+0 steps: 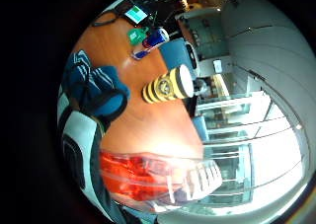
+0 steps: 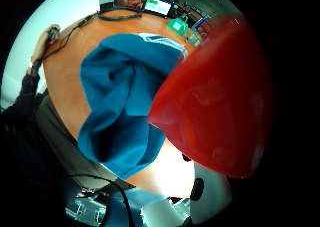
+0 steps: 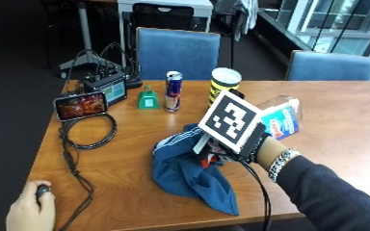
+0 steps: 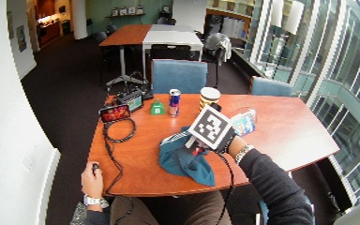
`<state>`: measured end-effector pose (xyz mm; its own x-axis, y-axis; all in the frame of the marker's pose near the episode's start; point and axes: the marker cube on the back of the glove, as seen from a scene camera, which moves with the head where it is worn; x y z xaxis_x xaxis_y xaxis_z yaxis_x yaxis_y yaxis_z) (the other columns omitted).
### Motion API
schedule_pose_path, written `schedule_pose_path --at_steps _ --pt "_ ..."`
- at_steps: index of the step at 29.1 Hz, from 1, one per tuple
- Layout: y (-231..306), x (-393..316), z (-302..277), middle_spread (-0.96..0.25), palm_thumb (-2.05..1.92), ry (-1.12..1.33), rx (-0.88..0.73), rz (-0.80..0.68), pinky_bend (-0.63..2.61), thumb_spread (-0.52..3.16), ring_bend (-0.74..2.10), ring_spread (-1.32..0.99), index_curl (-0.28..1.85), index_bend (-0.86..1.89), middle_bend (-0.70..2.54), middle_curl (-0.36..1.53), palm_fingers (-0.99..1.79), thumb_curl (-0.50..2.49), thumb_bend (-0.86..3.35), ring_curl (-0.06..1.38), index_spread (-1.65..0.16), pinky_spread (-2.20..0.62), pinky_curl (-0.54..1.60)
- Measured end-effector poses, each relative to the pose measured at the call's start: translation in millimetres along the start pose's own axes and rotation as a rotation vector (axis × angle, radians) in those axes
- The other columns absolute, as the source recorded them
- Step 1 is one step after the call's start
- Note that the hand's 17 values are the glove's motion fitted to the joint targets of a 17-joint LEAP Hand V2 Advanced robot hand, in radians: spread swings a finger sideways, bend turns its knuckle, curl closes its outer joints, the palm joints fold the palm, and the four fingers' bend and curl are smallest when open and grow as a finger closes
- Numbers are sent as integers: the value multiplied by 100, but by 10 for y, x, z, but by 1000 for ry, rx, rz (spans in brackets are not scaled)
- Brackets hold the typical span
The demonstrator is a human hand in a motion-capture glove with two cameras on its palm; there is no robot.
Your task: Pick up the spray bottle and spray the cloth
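My gloved right hand (image 3: 246,144) grips the spray bottle (image 3: 280,118), a clear bottle with a blue and red label, held tilted above the table. Its red spray head (image 2: 215,102) fills much of the thumb side palm view, right above the cloth (image 2: 122,112). The blue cloth (image 3: 191,173), with white stripes, lies crumpled on the wooden table (image 3: 121,163) just under and left of the hand. The bottle's body (image 1: 148,177) sits close against the palm. In the wide outside view the hand (image 4: 223,140) hovers over the cloth (image 4: 183,161).
A yellow and black striped cup (image 3: 223,82), a drink can (image 3: 173,90) and a small green object (image 3: 148,98) stand behind the cloth. A phone (image 3: 80,106), a small screen device (image 3: 107,86) and cables lie at the left. A bare left hand (image 3: 28,207) rests at the near edge.
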<state>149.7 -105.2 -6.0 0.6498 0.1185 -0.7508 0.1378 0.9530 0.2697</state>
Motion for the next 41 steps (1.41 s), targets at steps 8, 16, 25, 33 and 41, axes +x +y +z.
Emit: schedule_pose_path --at_steps 8,16,25,33,41 --pt "114 -92 79 -23 93 -17 -17 0 50 36 63 -25 51 19 51 50 136 73 -4 46 -31 -37 41" --pt "31 160 -197 -23 93 -141 40 92 50 36 63 -25 51 19 51 50 137 73 -4 46 -31 -37 42" --pt "-364 518 -747 -23 92 -588 321 363 50 36 61 -25 51 18 52 50 136 73 -4 45 -31 -37 42" --pt "-763 611 -776 -23 92 -1066 535 607 50 38 59 -25 50 18 54 50 136 73 -4 45 -31 -36 41" --pt "-965 553 -478 -23 92 -1306 645 849 51 39 60 -25 50 18 54 50 135 73 -4 45 -31 -36 41"
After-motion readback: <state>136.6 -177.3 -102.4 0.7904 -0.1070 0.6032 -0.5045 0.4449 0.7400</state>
